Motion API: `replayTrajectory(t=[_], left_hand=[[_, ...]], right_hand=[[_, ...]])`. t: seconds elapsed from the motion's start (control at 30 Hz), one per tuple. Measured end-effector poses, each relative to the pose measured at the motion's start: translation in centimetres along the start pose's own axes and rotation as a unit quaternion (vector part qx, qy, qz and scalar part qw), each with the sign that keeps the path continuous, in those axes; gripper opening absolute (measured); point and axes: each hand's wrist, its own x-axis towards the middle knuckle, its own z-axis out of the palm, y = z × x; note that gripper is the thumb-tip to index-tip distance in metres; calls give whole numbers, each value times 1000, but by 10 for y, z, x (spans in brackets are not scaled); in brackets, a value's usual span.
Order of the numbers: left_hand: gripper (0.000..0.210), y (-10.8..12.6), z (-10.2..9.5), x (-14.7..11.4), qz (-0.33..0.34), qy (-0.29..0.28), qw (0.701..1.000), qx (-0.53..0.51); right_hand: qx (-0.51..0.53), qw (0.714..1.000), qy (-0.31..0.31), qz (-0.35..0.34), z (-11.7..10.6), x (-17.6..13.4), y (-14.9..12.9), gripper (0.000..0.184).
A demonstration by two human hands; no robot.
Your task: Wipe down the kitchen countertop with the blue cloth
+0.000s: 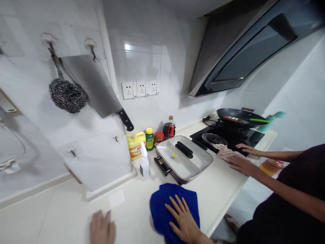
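Observation:
My right hand (183, 218) lies flat on a blue cloth (162, 203), its fingers spread. The cloth rests on the pale counter, slightly crumpled, with part of it under my palm. At the bottom edge, my left hand (101, 227) is over the counter, a little blurred, with nothing in it and its thumb apart from the fingers. Just beyond the cloth stands a rectangular electric pan (160, 166) under a glass lid (196, 162) with a black handle. A white spray bottle (144, 166) stands upright to the left of the pan.
Another person's hands (240, 162) are at a pinkish cloth (223, 151) beside the black stove (203, 135). A wok (228, 113) sits at its far end. Bottles and jars (149, 139) line the wall. A cleaver (93, 88) and steel scourer (67, 95) hang at left.

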Motion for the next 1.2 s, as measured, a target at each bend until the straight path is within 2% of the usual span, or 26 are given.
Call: replayTrajectory(t=[0.07, 0.17, 0.23, 0.3, 0.4, 0.5, 0.63, 0.83, 1.03, 1.2], left_hand=[[60, 37, -4, 12, 46, -36, 995, -78], [55, 100, -9, 33, 41, -161, 974, -151], [49, 136, -7, 49, 38, -227, 961, -154], [42, 162, 1, 66, 31, -249, 959, -134], [35, 185, 17, 88, 24, -251, 961, -111], [38, 193, 29, 103, 7, -254, 962, -102], [54, 196, 35, 117, -12, -263, 959, -108], [50, 197, 43, 131, -31, -250, 960, -119], [50, 192, 57, 144, -82, -275, 940, -186], [60, 188, 66, 158, -115, -293, 923, -221]], right_hand=[[6, 1000, -9, -11, -2, -16, 12, 67], [14, 1000, -8, -9, 0, -27, 26, 69], [20, 1000, -2, -2, 2, -28, 31, 70], [27, 1000, 2, 2, 4, -27, 32, 70], [36, 999, 1, 7, 5, -24, 31, 69], [41, 999, -6, 14, 3, -23, 30, 65], [35, 999, -8, 18, 2, -21, 30, 60], [14, 1000, 21, 13, 3, -20, 29, 53], [25, 1000, 7, 15, 0, -22, 28, 54], [54, 998, 8, 25, -2, -21, 26, 58]])
